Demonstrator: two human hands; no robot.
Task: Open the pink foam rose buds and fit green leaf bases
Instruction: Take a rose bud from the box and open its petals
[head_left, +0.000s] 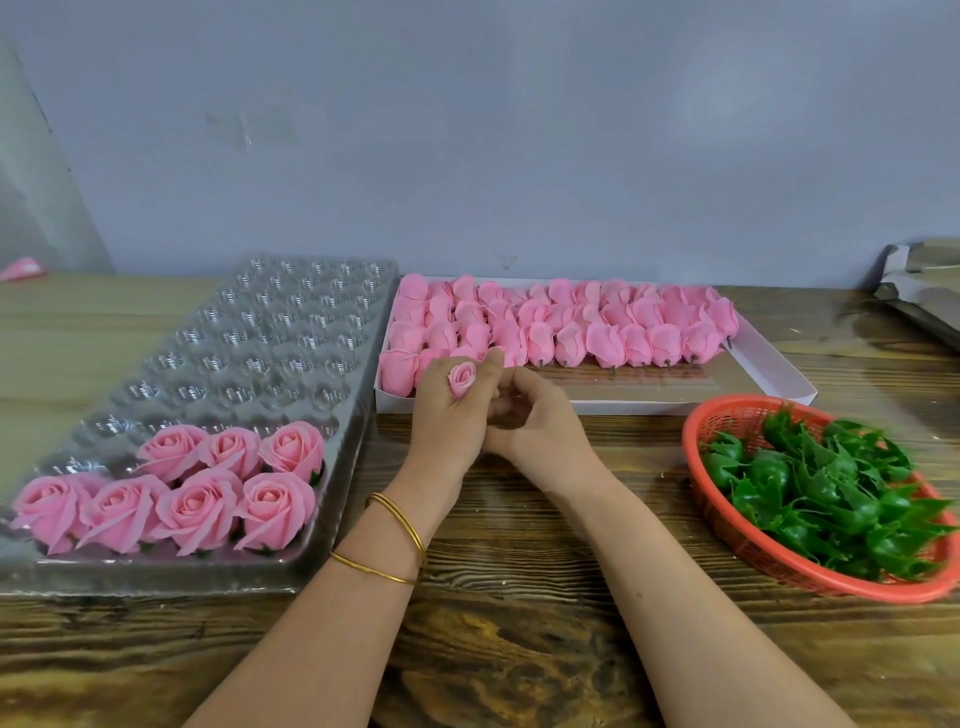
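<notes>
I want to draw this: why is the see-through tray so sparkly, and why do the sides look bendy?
Head view: light glints white off the empty cups of the clear plastic tray; the wide-angle lens stretches it and the orange basket toward the edges; the rose bud in the left hand looks slightly soft.

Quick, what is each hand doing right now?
Left hand: holds a pink bud.
Right hand: fingers curled against the left one; cannot tell if it holds anything.
</notes>
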